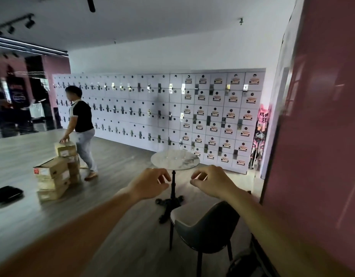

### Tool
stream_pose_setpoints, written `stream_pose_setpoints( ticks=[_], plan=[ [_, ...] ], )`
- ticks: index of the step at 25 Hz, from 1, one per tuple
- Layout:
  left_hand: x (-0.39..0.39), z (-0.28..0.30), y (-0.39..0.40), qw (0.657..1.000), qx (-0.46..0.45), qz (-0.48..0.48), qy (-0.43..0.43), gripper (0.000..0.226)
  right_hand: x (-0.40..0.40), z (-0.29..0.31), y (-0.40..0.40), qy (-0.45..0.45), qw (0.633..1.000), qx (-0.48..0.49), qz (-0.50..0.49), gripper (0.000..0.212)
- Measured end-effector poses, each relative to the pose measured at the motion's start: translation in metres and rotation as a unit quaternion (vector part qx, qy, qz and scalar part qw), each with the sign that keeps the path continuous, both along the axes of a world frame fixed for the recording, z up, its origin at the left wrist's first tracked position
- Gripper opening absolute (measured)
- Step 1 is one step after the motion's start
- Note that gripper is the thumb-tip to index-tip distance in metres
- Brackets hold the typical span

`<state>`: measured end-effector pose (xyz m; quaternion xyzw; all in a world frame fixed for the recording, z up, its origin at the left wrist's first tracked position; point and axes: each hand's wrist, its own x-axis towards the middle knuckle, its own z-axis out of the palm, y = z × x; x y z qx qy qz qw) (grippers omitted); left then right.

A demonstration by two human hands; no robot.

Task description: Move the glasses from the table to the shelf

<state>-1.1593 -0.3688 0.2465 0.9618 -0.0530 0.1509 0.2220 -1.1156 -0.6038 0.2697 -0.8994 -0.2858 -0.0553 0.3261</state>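
Both out front, left hand (150, 182) and right hand (210, 181) loosely curled, holding nothing. Round bench (175, 159) dead ahead at twelve o'clock; glasses too faint to make out on top. Best to close in first, then grip low.

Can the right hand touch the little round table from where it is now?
Probably not yet. The right hand is held up in the air, and the round table looks farther off across the floor. Nothing stands between them, though the chair sits just below.
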Motion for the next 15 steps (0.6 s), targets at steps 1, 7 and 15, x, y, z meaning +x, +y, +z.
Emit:
stream_pose_setpoints(
  ticks=[1,7,15],
  plan=[
    [0.021,0.001,0.007,1.0,0.002,0.007,0.002,0.009,0.024,0.001,0.008,0.003,1.0,-0.004,0.003,0.005],
    [0.127,0.003,0.052,0.999,-0.013,0.04,0.004,0.01,0.147,0.004,0.055,0.01,1.0,0.005,0.025,0.01],
    [0.251,-0.035,0.148,0.997,-0.037,0.05,0.038,0.014,0.288,-0.029,0.154,0.028,0.998,-0.017,0.046,0.016]
  ],
)
